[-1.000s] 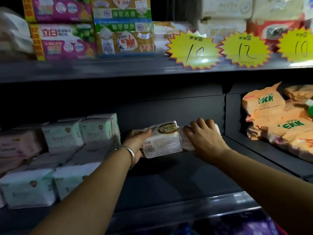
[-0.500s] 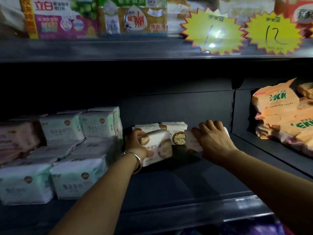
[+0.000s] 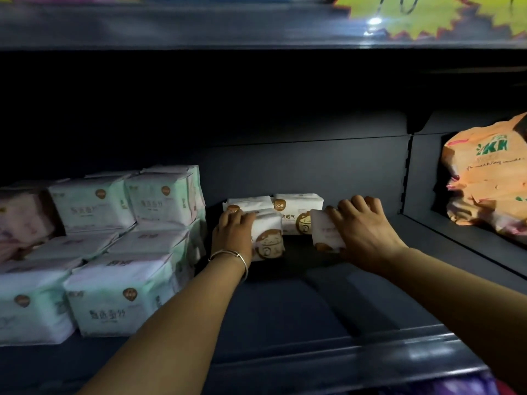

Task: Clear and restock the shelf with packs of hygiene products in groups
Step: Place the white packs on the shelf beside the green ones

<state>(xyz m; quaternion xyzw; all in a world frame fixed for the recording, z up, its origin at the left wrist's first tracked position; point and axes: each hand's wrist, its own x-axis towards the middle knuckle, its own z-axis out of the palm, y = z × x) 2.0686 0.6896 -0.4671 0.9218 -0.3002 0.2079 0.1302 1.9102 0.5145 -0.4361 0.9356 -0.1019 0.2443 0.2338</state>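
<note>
A white soft pack with brown emblem (image 3: 268,240) is gripped by the left hand (image 3: 232,233) and a second white pack (image 3: 325,233) by the right hand (image 3: 366,238), apparently for grouping against the dark shelf's (image 3: 285,309) rear edge.

Left hand (image 3: 233,233), right hand (image 3: 363,232) gripping

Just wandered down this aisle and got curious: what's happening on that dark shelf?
A person is stocking small white packs. The left hand holds one pack in front of two others already standing at the back of the shelf; the right hand holds another pack beside them. Pale green packs are stacked to the left, orange bags to the right.
</note>
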